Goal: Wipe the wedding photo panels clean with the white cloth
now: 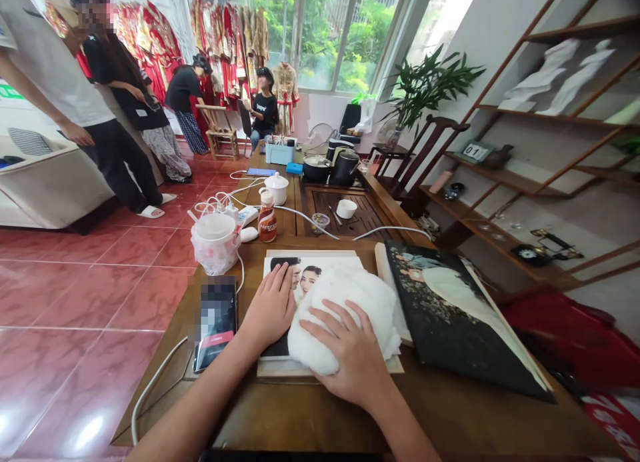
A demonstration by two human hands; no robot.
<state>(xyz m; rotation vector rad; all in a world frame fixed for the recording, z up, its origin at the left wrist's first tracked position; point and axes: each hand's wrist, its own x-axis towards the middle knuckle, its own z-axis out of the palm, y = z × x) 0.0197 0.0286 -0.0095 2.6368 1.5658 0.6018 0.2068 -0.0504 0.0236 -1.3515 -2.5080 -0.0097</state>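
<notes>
On the wooden table, a wedding photo print (285,265) of a couple lies on a pale board or open album. My left hand (274,302) rests flat on the left part of the photo, fingers stretched out and close together. A bulky wad of white fluffy cloth (370,295) covers the middle and right of the picture. My right hand (347,349) is curved over the front of this wad, its fingers apart on top and its thumb low at the near edge. The cloth hides much of the photo beneath it.
A dark album cover (450,309) leans open at the right. To the left are a phone (216,329), a plastic-wrapped cup (215,239) and a white cable. Behind stand a brown bottle (267,215), a lidded white pot (276,187) and a tea tray (375,215). Several people are farther back.
</notes>
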